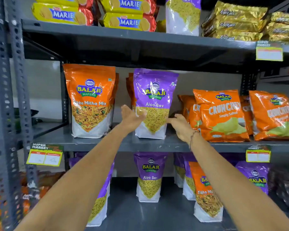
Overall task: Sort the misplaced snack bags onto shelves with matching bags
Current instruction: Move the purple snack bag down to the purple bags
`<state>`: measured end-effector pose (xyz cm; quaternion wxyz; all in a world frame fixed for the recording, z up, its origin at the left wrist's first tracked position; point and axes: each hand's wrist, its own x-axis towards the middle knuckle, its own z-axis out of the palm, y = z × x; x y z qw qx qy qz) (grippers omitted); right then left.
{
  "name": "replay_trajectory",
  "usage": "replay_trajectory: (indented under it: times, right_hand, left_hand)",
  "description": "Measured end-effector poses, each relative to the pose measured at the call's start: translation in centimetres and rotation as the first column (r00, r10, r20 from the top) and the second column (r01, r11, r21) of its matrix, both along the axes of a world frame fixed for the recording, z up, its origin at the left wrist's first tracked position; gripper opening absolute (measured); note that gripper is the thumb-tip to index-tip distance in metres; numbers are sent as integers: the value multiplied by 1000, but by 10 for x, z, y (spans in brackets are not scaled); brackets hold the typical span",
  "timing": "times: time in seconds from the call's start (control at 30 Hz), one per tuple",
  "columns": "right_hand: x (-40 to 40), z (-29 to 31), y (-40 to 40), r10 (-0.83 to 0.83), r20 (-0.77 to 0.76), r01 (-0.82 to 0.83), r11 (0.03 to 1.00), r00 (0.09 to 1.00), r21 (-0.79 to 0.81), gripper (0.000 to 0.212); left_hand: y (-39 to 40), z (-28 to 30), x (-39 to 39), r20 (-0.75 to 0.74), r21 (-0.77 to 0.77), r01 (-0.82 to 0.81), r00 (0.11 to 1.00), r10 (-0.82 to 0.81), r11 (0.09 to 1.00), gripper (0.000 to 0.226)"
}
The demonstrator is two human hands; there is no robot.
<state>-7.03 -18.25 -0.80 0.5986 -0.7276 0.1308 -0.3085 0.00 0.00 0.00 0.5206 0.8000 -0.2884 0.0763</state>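
A purple Aloo Sev bag [154, 97] stands on the middle shelf [107, 144] in front of an orange bag, between an orange Tikha Mitha Mix bag [90, 100] and orange Crunchex bags [222, 115]. My left hand [132, 117] is at its lower left edge, fingers spread, thumb on the bag's front. My right hand [180, 125] reaches its lower right edge with the fingertips touching it. On the lower shelf, more Aloo Sev bags [149, 177] stand with one orange Tikha Mitha Mix bag [205, 189] among them. Another Aloo Sev bag [183, 15] stands on the top shelf.
Yellow Marie biscuit packs [128, 22] and gold Krackjack packs [232, 22] fill the top shelf. The slotted grey rack posts [2, 97] rise at the left. Yellow price tags [44, 155] hang on the shelf edges. More orange packs lie at the bottom left.
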Motion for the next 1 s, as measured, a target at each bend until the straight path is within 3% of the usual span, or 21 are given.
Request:
replay_trajectory:
  times: [0.03, 0.1, 0.17, 0.3, 0.4, 0.57, 0.8, 1.0]
  right_hand:
    - [2, -2, -2, 50, -23, -50, 999, 998, 2, 91]
    - [6, -4, -10, 188, -23, -187, 982, 982, 26, 95]
    - [11, -9, -13, 305, -1, -305, 952, 952, 32, 86]
    - [17, -12, -11, 248, 112, -248, 969, 962, -16, 46]
    - [7, -13, -4, 204, 150, -200, 979, 967, -35, 45]
    - [-27, -11, 18, 203, 174, -195, 979, 964, -58, 41]
    - [-98, -25, 57, 223, 224, -212, 974, 949, -75, 44]
    - [-153, -75, 80, 262, 213, -249, 965, 941, -86, 41]
  left_hand:
    - [-5, -2, 9, -80, 17, 44, 996, -42, 999, 126]
    - [-11, -9, 27, -203, 75, 176, 966, -158, 981, 124]
    - [-16, -18, 47, -258, 42, 214, 946, -197, 976, 124]
    - [-15, -25, 53, -195, -66, 135, 970, -145, 989, 98]
    - [-2, -23, 41, -139, -83, 84, 986, -95, 993, 102]
    - [26, -16, -8, -71, -100, 88, 993, -95, 991, 47]
    - [72, -40, -73, 100, -157, 64, 994, -49, 986, 59]
    - [98, -90, -120, 80, -137, 52, 996, -41, 989, 62]
